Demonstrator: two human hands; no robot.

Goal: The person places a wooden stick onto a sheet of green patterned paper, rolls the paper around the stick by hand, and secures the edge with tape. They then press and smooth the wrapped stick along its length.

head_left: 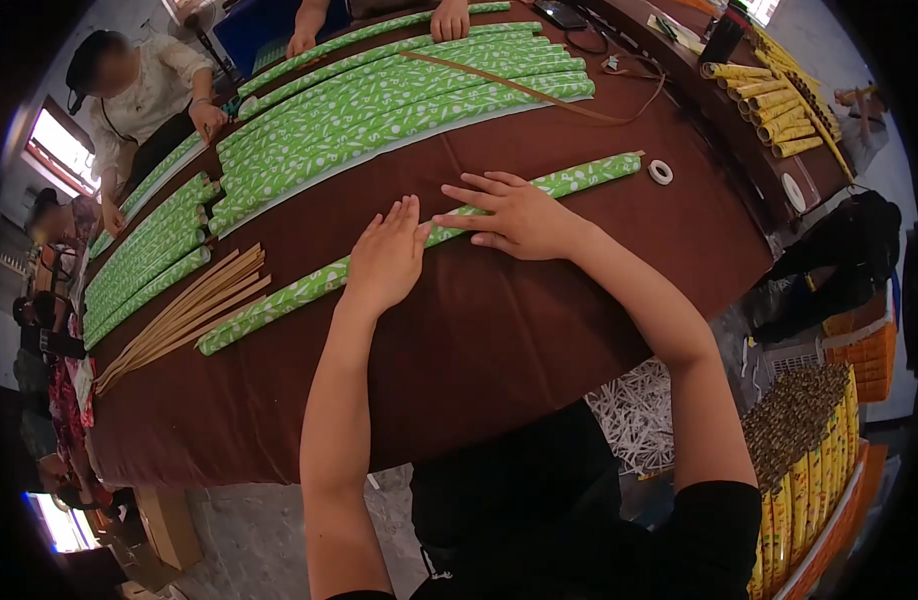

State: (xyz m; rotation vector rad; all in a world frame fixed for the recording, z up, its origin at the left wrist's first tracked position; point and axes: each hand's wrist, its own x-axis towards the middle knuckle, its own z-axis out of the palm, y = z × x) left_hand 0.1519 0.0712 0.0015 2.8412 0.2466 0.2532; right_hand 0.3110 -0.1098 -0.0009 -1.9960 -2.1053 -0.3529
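A long roll of green patterned wrapping paper [589, 178] lies slantwise across the brown-covered table [539, 330]. Both palms rest on it near its middle, hiding that stretch. My left hand [387, 255] lies flat with fingers stretched forward and nothing held. Just to its right, my right hand [514, 215] has its fingers spread over the same roll. A brown stick end pokes out at the roll's right tip, close to a small white tape roll [660, 172]. Thin brown strips [194, 310] lie in a bundle beyond the roll's left end.
Green paper sheets and rolls [379, 125] cover the far side, with a long brown strip [519, 88] across them. Two people work there, one in a light shirt [159, 85]. Yellow rolls [779, 105] lie at the right; more fill a crate [809, 480] below. Shredded paper [634, 420] lies under the table edge.
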